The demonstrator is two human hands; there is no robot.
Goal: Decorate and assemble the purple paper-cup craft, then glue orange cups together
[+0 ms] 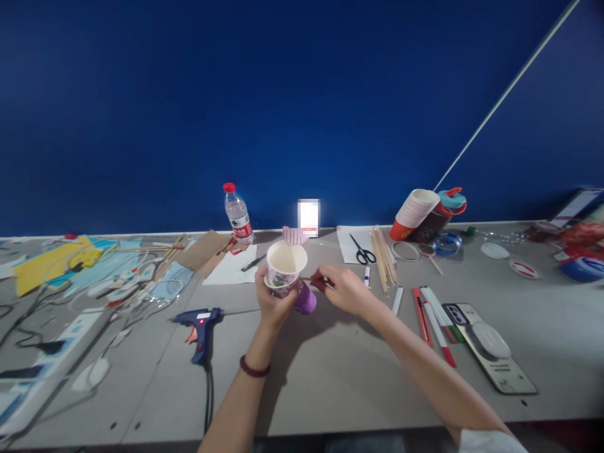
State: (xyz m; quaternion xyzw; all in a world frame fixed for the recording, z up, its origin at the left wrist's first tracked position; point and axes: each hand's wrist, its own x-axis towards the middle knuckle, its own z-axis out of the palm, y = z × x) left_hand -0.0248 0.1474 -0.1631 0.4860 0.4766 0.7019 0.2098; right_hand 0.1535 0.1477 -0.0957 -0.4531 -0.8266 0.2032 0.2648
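Observation:
My left hand (pixel 271 296) is wrapped round a patterned paper cup (pixel 285 264) with a white inside, holding it above the grey table (pixel 330 371). A purple cylinder (pixel 306 299) sticks out at the cup's lower right side. My right hand (pixel 343 289) is closed in a pinch on a thin stick-like tool (pixel 311 279) whose tip touches the cup's side. A dark bead bracelet sits on my left wrist.
A blue glue gun (pixel 201 322) lies to the left with its cord running off the front edge. Scissors (pixel 362 251), wooden sticks (pixel 383 259), markers (pixel 431 314), a phone (pixel 488 346), stacked cups (pixel 415 214), a water bottle (pixel 237 215) and a power strip (pixel 51 346) lie around.

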